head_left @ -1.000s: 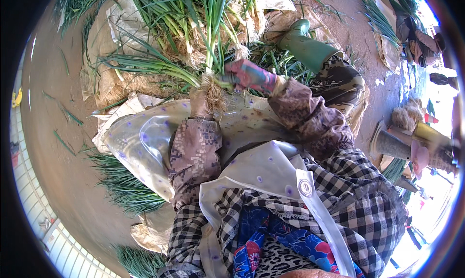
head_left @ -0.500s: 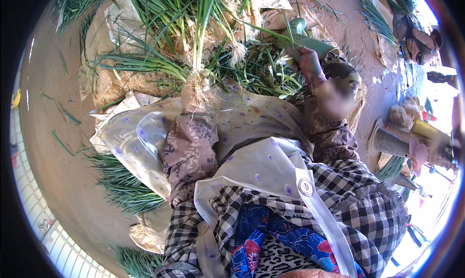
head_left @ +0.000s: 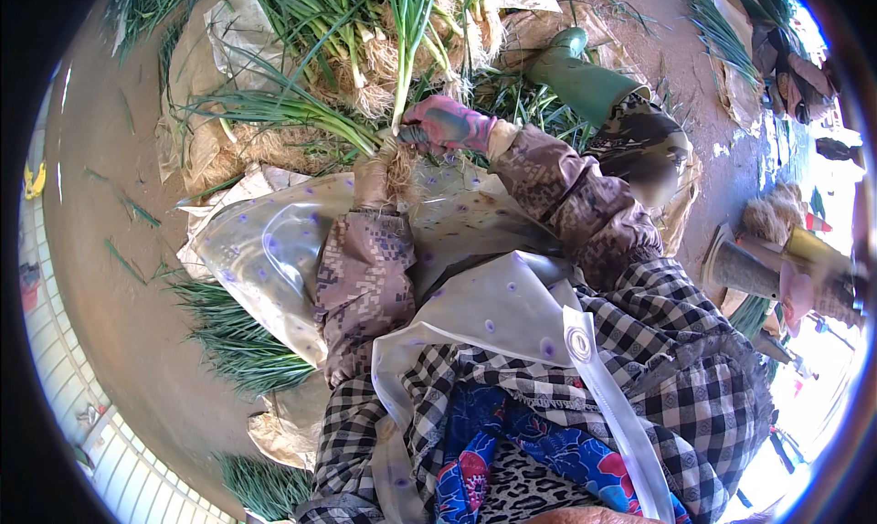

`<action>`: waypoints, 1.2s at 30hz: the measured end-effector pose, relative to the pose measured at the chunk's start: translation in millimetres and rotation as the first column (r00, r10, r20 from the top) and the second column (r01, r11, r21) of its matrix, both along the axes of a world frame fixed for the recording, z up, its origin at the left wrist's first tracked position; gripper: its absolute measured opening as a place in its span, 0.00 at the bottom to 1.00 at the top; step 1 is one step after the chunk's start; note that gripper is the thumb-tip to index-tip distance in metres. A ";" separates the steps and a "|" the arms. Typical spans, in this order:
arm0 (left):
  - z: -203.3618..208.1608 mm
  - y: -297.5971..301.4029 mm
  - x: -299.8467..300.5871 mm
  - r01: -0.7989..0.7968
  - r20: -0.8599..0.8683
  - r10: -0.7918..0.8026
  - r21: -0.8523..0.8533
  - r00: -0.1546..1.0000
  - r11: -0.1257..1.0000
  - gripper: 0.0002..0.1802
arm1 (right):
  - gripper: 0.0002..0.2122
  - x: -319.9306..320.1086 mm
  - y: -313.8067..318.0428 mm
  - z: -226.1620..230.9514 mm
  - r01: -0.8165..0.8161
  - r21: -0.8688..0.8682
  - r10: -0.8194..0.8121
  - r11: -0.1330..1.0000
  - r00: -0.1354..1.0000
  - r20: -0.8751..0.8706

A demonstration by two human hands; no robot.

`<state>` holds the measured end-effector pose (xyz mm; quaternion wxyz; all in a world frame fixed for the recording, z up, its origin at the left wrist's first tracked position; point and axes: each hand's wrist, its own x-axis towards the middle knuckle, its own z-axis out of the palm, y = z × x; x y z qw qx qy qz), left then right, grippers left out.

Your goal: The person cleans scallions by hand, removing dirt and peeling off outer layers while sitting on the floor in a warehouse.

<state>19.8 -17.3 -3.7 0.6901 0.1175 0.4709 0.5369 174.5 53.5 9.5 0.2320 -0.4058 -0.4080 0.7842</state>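
Note:
My left hand [head_left: 371,179], partly hidden by pale roots, is closed around the root end of a small bunch of green onions [head_left: 311,115], whose leaves fan out to the upper left. At the same root end my right hand [head_left: 449,125], in a pink and teal glove, has its fingertips pressed together on the base of an upright green onion [head_left: 405,63]. The hands meet just above my clear, purple-spotted apron [head_left: 301,213]. Beyond them lies a large heap of green onions [head_left: 352,40] with hairy roots.
A green rubber boot [head_left: 585,85] stands to the right of the heap, with leafy trimmings [head_left: 512,95] beside it. More green onion bundles [head_left: 242,337] lie at left on the brown floor [head_left: 119,314]. Another person's grey boot [head_left: 740,268] shows at far right.
My right hand has come left from beside the green boot to the root end at my left hand. The green onion it held out at right no longer shows there.

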 end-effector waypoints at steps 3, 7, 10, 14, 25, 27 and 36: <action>-22.2 -7.6 -16.9 -0.064 -0.231 0.062 -0.001 0.971 0.998 0.05 | 0.10 -20.9 -16.2 29.7 -0.528 0.619 0.114 0.582 0.806 0.581; -44.7 2.9 2.7 0.011 -0.036 -0.013 -0.063 0.999 0.998 0.04 | 0.12 -15.1 -60.5 38.3 -0.240 0.642 0.493 0.728 0.834 -0.247; -3.7 -0.7 11.5 -0.225 0.099 0.231 -0.068 0.968 0.972 0.08 | 0.18 0.8 -56.6 66.3 -0.552 0.471 0.632 0.689 0.775 -0.016; 16.1 -6.2 29.6 -0.024 -0.062 0.034 0.148 0.997 0.989 0.11 | 0.13 46.6 -25.7 8.0 -0.980 0.005 -0.082 0.198 -0.012 0.997; -13.9 -33.2 64.7 0.141 -0.465 -0.012 0.243 0.885 0.960 0.10 | 0.10 -58.2 57.8 50.0 -0.953 0.295 -0.568 0.076 0.202 0.798; -31.2 -34.7 57.8 0.179 -0.514 -0.053 0.199 0.856 0.964 0.10 | 0.09 -61.8 69.0 37.6 -0.929 0.231 -0.480 0.289 0.068 0.875; -30.6 -40.3 44.1 0.194 -0.696 -0.084 0.082 0.713 0.978 0.07 | 0.14 111.4 113.1 100.1 0.512 0.590 -0.581 0.624 0.809 -0.087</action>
